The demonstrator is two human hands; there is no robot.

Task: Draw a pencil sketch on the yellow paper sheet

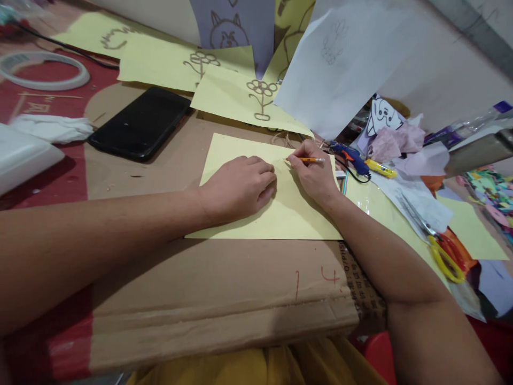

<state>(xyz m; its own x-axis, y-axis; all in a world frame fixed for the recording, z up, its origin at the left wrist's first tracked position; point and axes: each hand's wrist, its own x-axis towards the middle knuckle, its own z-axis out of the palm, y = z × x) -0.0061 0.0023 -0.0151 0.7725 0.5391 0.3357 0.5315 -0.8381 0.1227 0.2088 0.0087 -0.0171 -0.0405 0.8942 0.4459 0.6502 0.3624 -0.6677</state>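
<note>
On the cardboard (208, 289), a yellow paper sheet (288, 214) was pinned by the curled left hand (240, 187). A pencil (310, 160) was clamped in the right hand (315, 174), tip seemingly on the sheet. Drawing was judged in hand; further strokes required a steady sheet.

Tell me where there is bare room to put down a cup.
Bare cardboard lies between the phone and the yellow sheet, and on the near side of that sheet. Right of the sheet is crowded: glue gun, scissors, paper scraps.
</note>
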